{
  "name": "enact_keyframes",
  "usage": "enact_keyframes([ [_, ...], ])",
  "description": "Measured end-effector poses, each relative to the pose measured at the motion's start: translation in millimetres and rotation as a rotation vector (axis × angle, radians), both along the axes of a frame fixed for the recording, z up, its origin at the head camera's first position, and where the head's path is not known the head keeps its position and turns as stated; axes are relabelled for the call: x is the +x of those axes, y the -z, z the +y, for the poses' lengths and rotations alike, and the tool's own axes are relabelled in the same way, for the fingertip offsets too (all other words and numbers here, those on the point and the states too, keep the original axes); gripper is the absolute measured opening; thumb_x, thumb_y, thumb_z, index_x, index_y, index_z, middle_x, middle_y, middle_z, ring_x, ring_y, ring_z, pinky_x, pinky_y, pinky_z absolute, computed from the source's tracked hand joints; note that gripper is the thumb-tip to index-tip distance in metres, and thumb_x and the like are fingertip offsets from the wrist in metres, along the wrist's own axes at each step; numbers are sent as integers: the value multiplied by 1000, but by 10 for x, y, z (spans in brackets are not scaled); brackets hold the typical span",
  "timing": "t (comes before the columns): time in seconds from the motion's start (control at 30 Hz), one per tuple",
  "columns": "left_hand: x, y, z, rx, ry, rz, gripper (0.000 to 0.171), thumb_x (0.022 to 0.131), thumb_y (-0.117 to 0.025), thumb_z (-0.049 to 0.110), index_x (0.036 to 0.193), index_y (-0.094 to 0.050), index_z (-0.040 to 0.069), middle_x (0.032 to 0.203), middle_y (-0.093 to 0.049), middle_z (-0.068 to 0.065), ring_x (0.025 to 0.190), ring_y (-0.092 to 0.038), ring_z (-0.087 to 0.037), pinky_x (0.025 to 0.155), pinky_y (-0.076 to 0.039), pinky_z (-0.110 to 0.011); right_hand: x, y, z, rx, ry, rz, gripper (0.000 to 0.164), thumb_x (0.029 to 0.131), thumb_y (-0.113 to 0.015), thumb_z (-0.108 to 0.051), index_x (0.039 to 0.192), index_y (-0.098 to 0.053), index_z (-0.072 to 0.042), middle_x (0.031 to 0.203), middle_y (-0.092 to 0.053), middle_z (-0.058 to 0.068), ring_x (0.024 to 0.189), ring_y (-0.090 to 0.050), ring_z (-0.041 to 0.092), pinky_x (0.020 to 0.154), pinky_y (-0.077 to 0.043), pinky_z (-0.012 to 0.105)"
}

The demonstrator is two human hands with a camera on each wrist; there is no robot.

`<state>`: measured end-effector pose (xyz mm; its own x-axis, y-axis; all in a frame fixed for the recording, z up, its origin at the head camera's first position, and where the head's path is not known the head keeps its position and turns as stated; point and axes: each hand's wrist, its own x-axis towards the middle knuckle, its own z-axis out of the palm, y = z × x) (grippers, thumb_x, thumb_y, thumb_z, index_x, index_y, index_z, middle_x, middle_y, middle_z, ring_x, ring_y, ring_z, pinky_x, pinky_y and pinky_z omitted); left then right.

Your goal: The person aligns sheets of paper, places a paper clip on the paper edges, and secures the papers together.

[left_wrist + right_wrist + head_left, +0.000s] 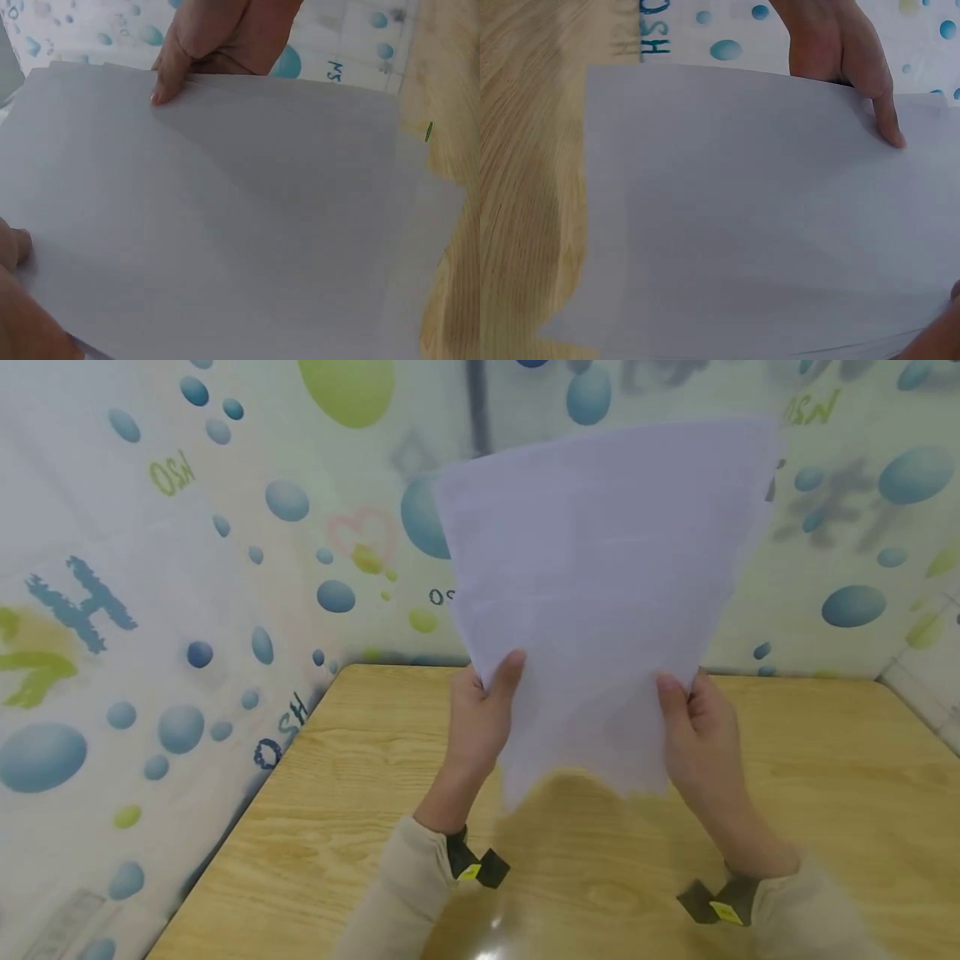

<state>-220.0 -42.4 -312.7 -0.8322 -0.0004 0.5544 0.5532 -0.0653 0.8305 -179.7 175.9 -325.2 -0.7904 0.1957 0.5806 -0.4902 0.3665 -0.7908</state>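
Several white sheets of paper (600,577) are held up above the table as a loose stack, their edges not lined up. On the left side my left hand (480,714) grips the stack, its thumb lying on the near face. My right hand (701,735) grips the opposite edge in the same way. Both hands' other fingers are mostly hidden behind the paper. In the left wrist view the sheets (247,210) fan out in steps at the right end. The right wrist view shows the paper (742,202) with a corner sticking out at lower left.
Below the hands is a wooden table (337,777) with a light grain. A white wall covering (225,560) with blue and green dots and letters rises behind it and along the left. Each wrist wears a black band (491,868) with a yellow mark.
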Motion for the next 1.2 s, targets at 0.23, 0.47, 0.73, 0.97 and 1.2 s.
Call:
enact_keyframes([
  [0.23, -31, 49, 51, -20, -22, 69, 23, 101, -55, 17, 94, -66, -2, 88, -70, -15, 75, -69, -28, 65, -56, -44, -77, 107, -98, -13, 39, 97, 26, 104, -44, -17, 111, -56, 5, 96, -66, 12, 78, -62, 13, 64, -47, 19],
  [0.47, -83, 122, 63, -38, -60, 55, 25, 100, -57, 25, 99, -63, 1, 92, -70, -12, 79, -69, -22, 68, -56, -39, -132, 190, -104, 71, 72, 230, 21, 103, -46, -9, 114, -56, 5, 95, -67, 14, 77, -60, 10, 65, -43, 16],
  [0.73, -156, 257, 70, -24, -27, 66, 21, 101, -55, 19, 105, -62, -1, 97, -70, -14, 83, -70, -25, 70, -57, -41, -174, 291, -125, 55, 45, 214, 21, 103, -45, -9, 113, -55, 7, 97, -67, 16, 79, -62, 10, 64, -45, 17],
  [0.97, -112, 222, 109, -9, -24, 58, 14, 100, -52, 3, 103, -60, -9, 97, -69, -23, 84, -69, -35, 70, -56, -49, -188, 367, -125, 51, 48, 195, 22, 103, -46, -10, 115, -53, 7, 100, -67, 15, 85, -63, 9, 67, -46, 17],
  [1.2, -17, 166, 129, -23, -61, 59, 13, 98, -56, 2, 96, -60, -10, 91, -68, -24, 80, -68, -37, 68, -54, -53, -246, 481, -120, 53, 45, 157, 24, 104, -44, -12, 116, -53, 6, 103, -66, 15, 89, -61, 14, 72, -44, 17],
])
